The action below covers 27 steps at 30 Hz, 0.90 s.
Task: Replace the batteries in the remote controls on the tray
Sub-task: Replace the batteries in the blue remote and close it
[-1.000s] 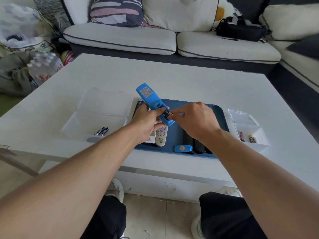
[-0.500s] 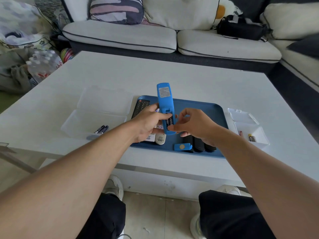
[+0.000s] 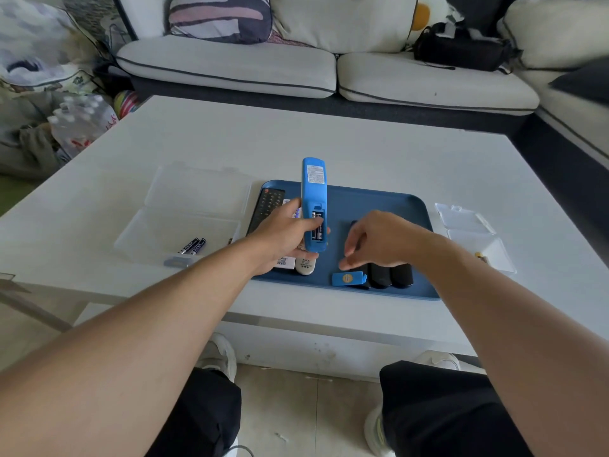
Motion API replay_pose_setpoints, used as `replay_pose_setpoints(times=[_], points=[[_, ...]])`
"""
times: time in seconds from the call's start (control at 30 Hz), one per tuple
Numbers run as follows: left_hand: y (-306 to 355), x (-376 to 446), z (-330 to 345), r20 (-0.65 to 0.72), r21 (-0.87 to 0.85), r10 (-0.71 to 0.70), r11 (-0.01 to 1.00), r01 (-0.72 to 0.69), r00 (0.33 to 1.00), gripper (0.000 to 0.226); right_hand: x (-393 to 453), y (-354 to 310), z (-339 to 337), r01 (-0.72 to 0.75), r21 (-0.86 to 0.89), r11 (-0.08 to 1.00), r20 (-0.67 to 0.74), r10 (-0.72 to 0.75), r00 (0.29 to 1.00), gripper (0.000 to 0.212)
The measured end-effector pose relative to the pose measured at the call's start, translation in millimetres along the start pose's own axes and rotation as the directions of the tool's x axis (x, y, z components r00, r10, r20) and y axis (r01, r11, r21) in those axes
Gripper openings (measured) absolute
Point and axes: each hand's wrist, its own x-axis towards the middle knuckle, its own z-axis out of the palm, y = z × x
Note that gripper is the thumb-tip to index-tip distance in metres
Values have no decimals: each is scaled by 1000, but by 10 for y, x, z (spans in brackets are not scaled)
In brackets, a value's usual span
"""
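Note:
My left hand [image 3: 283, 237] grips a blue remote [image 3: 313, 192] back side up over the dark blue tray [image 3: 389, 199]. Its battery compartment [image 3: 318, 225] is uncovered and shows two dark batteries inside. My right hand [image 3: 379, 242] hovers to the right of the remote with loosely curled fingers, holding nothing, just above the blue battery cover [image 3: 348, 278] lying near the tray's front edge. Black remotes [image 3: 390, 275] lie under that hand. A black remote [image 3: 267, 206] and light remotes [image 3: 304, 265] lie partly hidden under my left hand.
A clear open box [image 3: 184, 219] left of the tray holds two dark batteries [image 3: 192, 246]. A smaller clear open box [image 3: 478, 239] stands right of the tray, batteries at its front. The white table [image 3: 329, 140] stretches toward a light sofa [image 3: 296, 67].
My right hand has left the remote's battery compartment and dropped down-right toward the loose cover. The remote has turned from tilted to nearly upright in my left hand.

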Motion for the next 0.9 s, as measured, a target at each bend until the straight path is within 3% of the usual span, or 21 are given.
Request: replay_pose_setpoints(times=[0.07,0.17,0.47,0.6,0.7,0.8,0.9], points=[[7,-1,-5,-15,-24,-11,1000,11,1000,23,-13,26,25,3,-192,981,85,13,996,31],[19,9,-17,-39,-69,-27,997,25,999,22,33,22,117,19,-316,948,133,25,991,36],[56,47,-75,-109,-129,-25,992,11,994,18,126,-56,210,22,-416,909,169,53,984,36],[63,47,-106,-128,-173,-77,983,55,989,27,135,-69,245,35,-369,929,210,47,977,40],[66,50,-112,-155,-220,-113,972,77,981,42,87,-115,171,83,-316,945,119,-47,992,25],[65,57,-114,-177,-203,-107,977,70,978,42,26,-123,55,91,19,996,-36,-90,995,11],[61,41,-97,-165,-162,-101,984,74,981,38,-28,-165,24,125,263,957,-108,-99,989,8]])
